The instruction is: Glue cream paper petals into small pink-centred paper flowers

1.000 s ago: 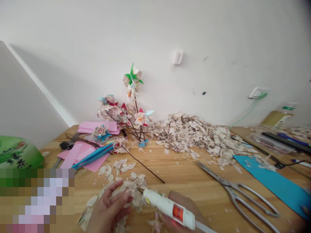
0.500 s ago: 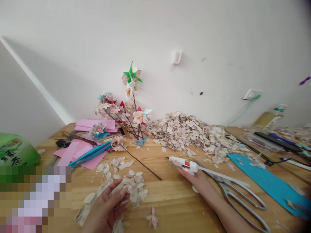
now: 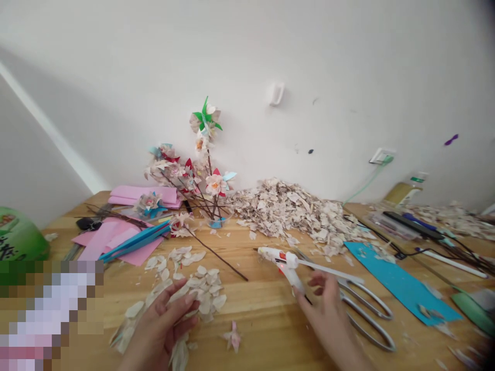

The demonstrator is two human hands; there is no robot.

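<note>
The glue gun (image 3: 275, 255) lies right of centre in the frame, its nozzle pointing left and a small red light showing on it. The right hand (image 3: 325, 304) is at the foot of its handle with thumb and fingers parted; nothing is clasped, though I cannot tell whether the thumb touches the handle. The white glue stick (image 3: 332, 272) juts from the back of the gun towards the right, over the scissors (image 3: 389, 312). A knock from the wrist or a tug on the dark cord (image 3: 308, 299) could swing the gun or tip it, and the scissors beneath make an uneven rest.

The nozzle is probably hot, judging by the light. If it drips, glue could mark the wooden table (image 3: 282, 335); if the gun slides left, it could reach the flower on a twig (image 3: 181, 225), whose stem ends near the nozzle.

At lower centre-left, the left hand (image 3: 164, 319) hovers with loosely curled, spread fingers, apparently pinching nothing, over the loose petals (image 3: 211, 288). They look thin and light, so a sweeping sleeve or quick grab could scatter or tear them. The small pink flower (image 3: 233, 337), low in the frame between the hands, could be crushed by a lowered palm.
</note>
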